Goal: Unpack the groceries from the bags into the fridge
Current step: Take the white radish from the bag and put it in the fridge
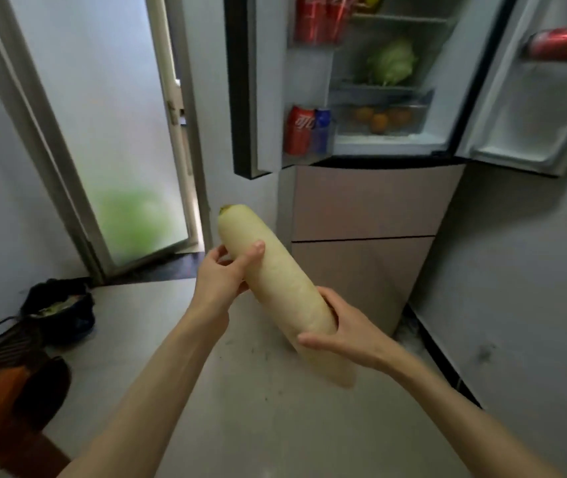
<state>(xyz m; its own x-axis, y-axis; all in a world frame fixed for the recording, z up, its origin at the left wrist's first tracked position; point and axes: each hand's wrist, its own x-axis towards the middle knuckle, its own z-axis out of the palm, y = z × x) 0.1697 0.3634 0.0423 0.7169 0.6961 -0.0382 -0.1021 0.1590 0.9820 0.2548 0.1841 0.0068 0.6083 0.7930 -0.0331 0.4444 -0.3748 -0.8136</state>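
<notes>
The left hand [221, 277] grips the long white radish [284, 291] near its top end, with the thumb on one side and the fingers curled round the other. The right hand [339, 331] holds the same radish lower down, thumb across the front and fingers wrapped behind. The radish sits in the middle of the frame, tilted, with its stalk end pointing up and left toward the fridge [378, 139]. It is long and looks heavy, so I think two hands are used to keep it steady while it is carried.

Above the hands, in the upper right of the frame, the fridge stands with both doors open, ready to take the food. Inside I count one green cabbage [392, 62] on a shelf. Below it is a clear drawer [382, 113] with about four oranges [378, 122], though they are blurry. The left door holds two red cans [323, 17] up high, and one red can [298, 129] beside one blue can [322, 127] lower down. The right door holds one red can [556, 44] lying on its side.

At the lower left of the frame, one dark bag [58, 307] sits on the floor [258, 426], open, with something pale green inside.
</notes>
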